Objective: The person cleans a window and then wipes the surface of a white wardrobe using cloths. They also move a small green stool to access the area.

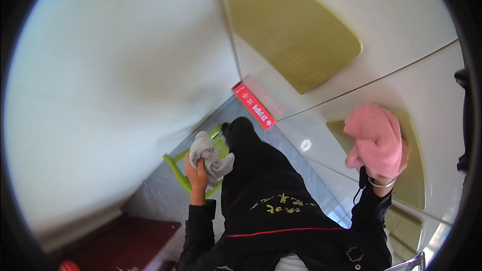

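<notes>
A crumpled grey cloth point(211, 158) is held in my left hand point(196, 175), in front of my body above a green plastic stool point(177, 171). My right hand point(384, 178) holds a bunched pink cloth point(376, 139), whose folds hide most of the fingers. The pink cloth lies over a yellow-green panel point(414, 158) set in a white glossy surface point(425, 94); whether it touches the panel I cannot tell. A black apron point(278, 188) with yellow writing and a red line covers my front.
A white wall or panel point(113, 64) rises on the left. Ahead is a larger yellow-green panel point(297, 34). A red strip with writing point(254, 106) lies in the corner over the grey floor point(154, 192). Something dark red point(131, 241) is at the lower left, a metal frame point(414, 261) at the lower right.
</notes>
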`<state>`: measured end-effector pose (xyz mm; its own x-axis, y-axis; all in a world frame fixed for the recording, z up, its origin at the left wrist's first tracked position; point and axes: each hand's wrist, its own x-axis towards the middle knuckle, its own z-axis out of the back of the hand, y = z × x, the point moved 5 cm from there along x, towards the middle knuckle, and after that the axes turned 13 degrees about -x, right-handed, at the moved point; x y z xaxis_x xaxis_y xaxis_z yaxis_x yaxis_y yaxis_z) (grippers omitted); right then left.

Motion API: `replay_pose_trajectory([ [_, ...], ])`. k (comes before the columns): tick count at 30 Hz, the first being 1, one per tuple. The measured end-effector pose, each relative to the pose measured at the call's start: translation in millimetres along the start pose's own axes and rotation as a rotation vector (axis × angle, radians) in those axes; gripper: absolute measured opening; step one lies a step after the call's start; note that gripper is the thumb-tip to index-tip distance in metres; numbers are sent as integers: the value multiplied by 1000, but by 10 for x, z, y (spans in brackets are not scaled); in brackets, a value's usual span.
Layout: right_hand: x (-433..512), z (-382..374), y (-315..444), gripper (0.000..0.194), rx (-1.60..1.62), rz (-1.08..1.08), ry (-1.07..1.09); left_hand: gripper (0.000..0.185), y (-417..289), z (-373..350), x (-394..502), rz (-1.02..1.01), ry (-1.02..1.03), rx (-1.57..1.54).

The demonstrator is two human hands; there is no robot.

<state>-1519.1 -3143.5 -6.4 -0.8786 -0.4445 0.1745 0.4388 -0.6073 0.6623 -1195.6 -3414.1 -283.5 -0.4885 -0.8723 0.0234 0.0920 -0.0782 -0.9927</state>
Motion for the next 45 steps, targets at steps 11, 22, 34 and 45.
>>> replay_pose_trajectory([
  [11, -93, 78, 392, 17, -78, 961, -50, 26, 97, 212, -1100, 34, -219, 31],
  [22, -261, 467, -653, 29, -205, 819, -280, 28, 30, -237, -1198, -122, -185, 40],
  [34, -287, 884, -816, 38, -117, 515, -509, 28, -165, -443, -1013, -134, -110, -161],
  [45, -714, 1386, 373, 26, -715, 512, -928, 29, -818, -284, -697, -319, 124, -28],
])
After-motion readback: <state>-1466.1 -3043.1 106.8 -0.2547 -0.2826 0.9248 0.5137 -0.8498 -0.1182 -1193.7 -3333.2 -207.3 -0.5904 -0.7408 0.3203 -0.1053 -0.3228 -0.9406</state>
